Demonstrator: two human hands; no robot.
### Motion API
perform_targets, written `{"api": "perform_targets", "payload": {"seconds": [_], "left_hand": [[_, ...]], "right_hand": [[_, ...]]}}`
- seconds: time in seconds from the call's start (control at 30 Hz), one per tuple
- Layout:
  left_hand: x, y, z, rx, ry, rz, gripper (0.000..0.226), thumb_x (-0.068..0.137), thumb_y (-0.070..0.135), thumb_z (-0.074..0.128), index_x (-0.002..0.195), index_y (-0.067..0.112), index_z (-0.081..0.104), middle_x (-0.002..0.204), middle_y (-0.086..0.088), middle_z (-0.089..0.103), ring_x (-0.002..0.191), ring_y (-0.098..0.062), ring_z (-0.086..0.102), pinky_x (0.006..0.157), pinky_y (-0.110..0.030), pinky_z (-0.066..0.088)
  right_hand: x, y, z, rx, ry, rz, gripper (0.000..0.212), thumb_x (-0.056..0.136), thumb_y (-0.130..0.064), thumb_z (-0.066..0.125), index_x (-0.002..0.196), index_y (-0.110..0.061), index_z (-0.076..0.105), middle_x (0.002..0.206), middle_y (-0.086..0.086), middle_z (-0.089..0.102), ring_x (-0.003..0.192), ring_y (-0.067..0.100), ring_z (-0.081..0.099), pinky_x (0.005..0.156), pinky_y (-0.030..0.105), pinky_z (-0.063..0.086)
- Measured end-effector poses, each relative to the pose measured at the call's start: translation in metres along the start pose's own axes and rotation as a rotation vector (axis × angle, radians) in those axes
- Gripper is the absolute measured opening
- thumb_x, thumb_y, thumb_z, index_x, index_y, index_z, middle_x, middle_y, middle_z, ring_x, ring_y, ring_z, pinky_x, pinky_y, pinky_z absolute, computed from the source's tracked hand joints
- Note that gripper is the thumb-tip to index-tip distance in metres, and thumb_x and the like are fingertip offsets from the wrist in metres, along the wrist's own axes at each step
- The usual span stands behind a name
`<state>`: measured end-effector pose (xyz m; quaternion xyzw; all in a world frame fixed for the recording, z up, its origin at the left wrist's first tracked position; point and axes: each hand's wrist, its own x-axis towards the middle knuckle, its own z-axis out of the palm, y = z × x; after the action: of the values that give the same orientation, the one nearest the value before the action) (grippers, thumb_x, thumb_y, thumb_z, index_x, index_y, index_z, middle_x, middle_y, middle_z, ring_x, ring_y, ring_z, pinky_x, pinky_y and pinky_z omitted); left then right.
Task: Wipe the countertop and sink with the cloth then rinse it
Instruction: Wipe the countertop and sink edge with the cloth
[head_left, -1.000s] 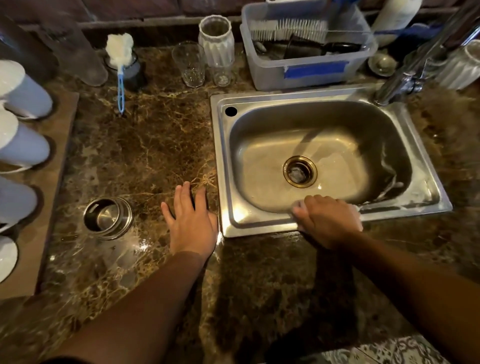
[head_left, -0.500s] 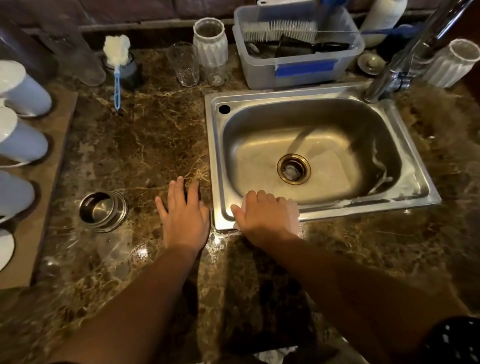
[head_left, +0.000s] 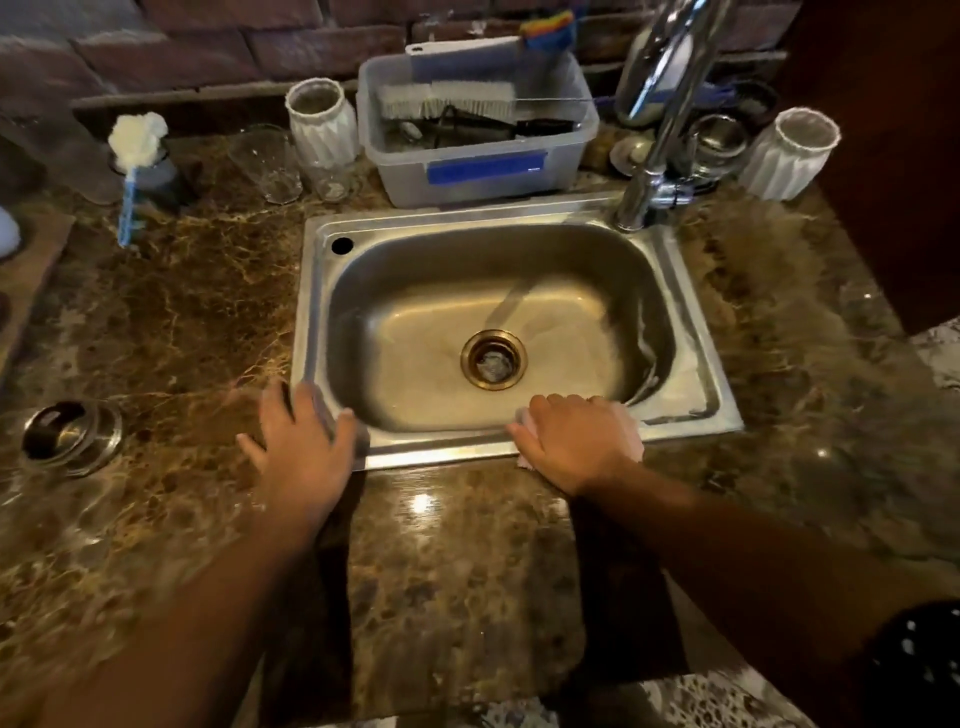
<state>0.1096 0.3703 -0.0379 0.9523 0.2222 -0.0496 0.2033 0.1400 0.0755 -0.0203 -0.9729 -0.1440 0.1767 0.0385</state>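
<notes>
With the right hand (head_left: 574, 444) palm down, presses a pale pink cloth (head_left: 629, 434) onto the near rim of the sink (head_left: 696, 395), with fingers laid over it rather than closed round it and cloth edges showing just right of the knuckles. Rests the left hand (head_left: 304, 441), blurred, fingers spread and holding nothing, on the rim's corner well left of the right hand. Shows the drain (head_left: 493, 360) just beyond the right hand, a metal cup (head_left: 70, 436) on the bench (head_left: 457, 561) far left of the left hand.

the scene is dimly lit in warm tones; overhead glare is reflected off the countertop (head_left: 457, 561) and sink (head_left: 693, 364), edges are bent and softened.
</notes>
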Motion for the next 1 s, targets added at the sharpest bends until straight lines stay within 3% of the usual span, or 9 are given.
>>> {"api": "perform_targets", "payload": {"seconds": [0.1, 0.23, 0.3, 0.37, 0.43, 0.6, 0.7, 0.83, 1.0], "left_hand": [[-0.022, 0.064, 0.036, 0.138, -0.102, 0.216, 0.057, 0.101, 0.051, 0.038, 0.150, 0.023, 0.041, 0.162, -0.007, 0.027, 0.153, -0.023, 0.019, 0.120, -0.064, 0.003], [-0.037, 0.124, 0.067, 0.288, -0.243, 0.365, 0.059, 0.101, 0.060, 0.023, 0.145, 0.029, 0.048, 0.152, 0.000, 0.047, 0.144, -0.020, 0.037, 0.121, -0.059, 0.015], [-0.036, 0.130, 0.071, 0.327, -0.270, 0.343, 0.062, 0.100, 0.062, 0.020, 0.135, 0.027, 0.057, 0.139, -0.001, 0.061, 0.132, -0.022, 0.051, 0.115, -0.054, 0.027], [-0.035, 0.127, 0.071, 0.362, -0.287, 0.338, 0.070, 0.096, 0.065, 0.011, 0.116, 0.027, 0.066, 0.115, 0.000, 0.073, 0.107, -0.021, 0.063, 0.105, -0.049, 0.038], [-0.036, 0.128, 0.068, 0.389, -0.284, 0.356, 0.070, 0.094, 0.063, 0.007, 0.099, 0.027, 0.066, 0.095, 0.002, 0.073, 0.086, -0.019, 0.063, 0.093, -0.043, 0.045], [-0.036, 0.126, 0.073, 0.383, -0.167, 0.365, 0.063, 0.094, 0.059, 0.014, 0.078, 0.025, 0.065, 0.070, 0.007, 0.065, 0.066, -0.017, 0.057, 0.071, -0.033, 0.041], [-0.034, 0.119, 0.081, 0.351, -0.128, 0.360, 0.059, 0.092, 0.059, 0.017, 0.075, 0.028, 0.065, 0.067, 0.009, 0.062, 0.065, -0.014, 0.056, 0.072, -0.033, 0.039], [-0.031, 0.116, 0.085, 0.346, -0.092, 0.377, 0.054, 0.092, 0.054, 0.025, 0.069, 0.026, 0.064, 0.065, 0.007, 0.063, 0.063, -0.018, 0.058, 0.070, -0.034, 0.041], [-0.032, 0.118, 0.083, 0.351, -0.113, 0.369, 0.054, 0.092, 0.057, 0.021, 0.069, 0.028, 0.060, 0.064, 0.008, 0.061, 0.064, -0.017, 0.057, 0.069, -0.033, 0.039]], "right_hand": [[-0.003, 0.065, 0.002, -0.141, 0.010, -0.056, 0.061, 0.097, -0.064, 0.009, 0.102, -0.031, 0.061, 0.104, -0.005, 0.069, 0.093, 0.020, 0.062, 0.088, 0.044, 0.037], [-0.001, 0.128, -0.001, -0.292, 0.006, -0.209, 0.064, 0.100, -0.060, 0.011, 0.104, -0.024, 0.064, 0.101, 0.002, 0.068, 0.096, 0.026, 0.060, 0.107, 0.047, 0.033], [0.006, 0.148, -0.003, -0.294, 0.000, -0.281, 0.064, 0.100, -0.059, 0.012, 0.109, -0.024, 0.064, 0.104, 0.001, 0.067, 0.103, 0.024, 0.057, 0.112, 0.044, 0.029], [0.018, 0.161, -0.008, -0.309, 0.029, -0.347, 0.062, 0.101, -0.056, 0.013, 0.103, -0.025, 0.066, 0.100, -0.001, 0.068, 0.101, 0.023, 0.057, 0.113, 0.045, 0.028], [0.034, 0.174, -0.013, -0.361, 0.054, -0.378, 0.061, 0.103, -0.051, 0.016, 0.096, -0.022, 0.069, 0.095, 0.001, 0.069, 0.100, 0.025, 0.059, 0.116, 0.048, 0.026], [0.094, 0.196, -0.030, -0.393, 0.079, -0.338, 0.070, 0.098, -0.053, 0.017, 0.101, -0.018, 0.077, 0.107, 0.003, 0.071, 0.118, 0.024, 0.054, 0.120, 0.047, 0.018], [0.141, 0.206, -0.045, -0.475, 0.119, -0.358, 0.072, 0.095, -0.056, 0.018, 0.105, -0.017, 0.078, 0.111, 0.003, 0.073, 0.120, 0.025, 0.055, 0.118, 0.048, 0.024], [0.177, 0.211, -0.057, -0.578, 0.028, -0.360, 0.083, 0.090, -0.059, 0.008, 0.118, -0.016, 0.074, 0.127, -0.001, 0.069, 0.135, 0.022, 0.046, 0.116, 0.050, 0.025], [0.131, 0.193, -0.045, -0.527, -0.011, -0.250, 0.071, 0.094, -0.059, 0.019, 0.121, -0.019, 0.071, 0.134, 0.002, 0.064, 0.143, 0.027, 0.037, 0.122, 0.055, 0.007]]}}
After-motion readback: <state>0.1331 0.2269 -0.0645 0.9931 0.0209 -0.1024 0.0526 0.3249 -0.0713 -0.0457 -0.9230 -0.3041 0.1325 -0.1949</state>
